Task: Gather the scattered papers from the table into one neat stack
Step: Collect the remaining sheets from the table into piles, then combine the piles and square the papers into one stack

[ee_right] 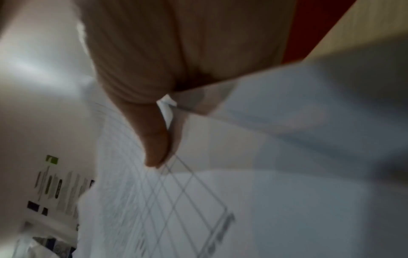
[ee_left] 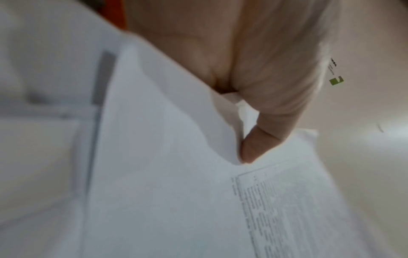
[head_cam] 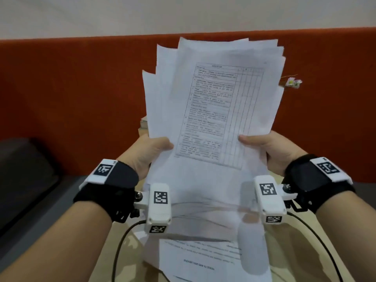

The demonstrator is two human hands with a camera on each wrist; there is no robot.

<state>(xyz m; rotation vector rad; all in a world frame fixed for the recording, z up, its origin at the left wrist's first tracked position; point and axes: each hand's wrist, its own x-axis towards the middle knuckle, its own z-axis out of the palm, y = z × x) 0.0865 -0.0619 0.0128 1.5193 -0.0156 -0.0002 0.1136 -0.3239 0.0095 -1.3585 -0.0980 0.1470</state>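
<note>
Head view: left hand [head_cam: 151, 148] and right hand [head_cam: 264, 147] grip upright papers [head_cam: 213, 102], splayed; loose sheet [head_cam: 203, 259] lies below papers.

No legible text: blurred print on the held papers [head_cam: 211, 110].

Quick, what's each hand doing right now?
Left hand: holding the bundle of papers at its left edge.
Right hand: holding the same bundle at its right edge.
</note>
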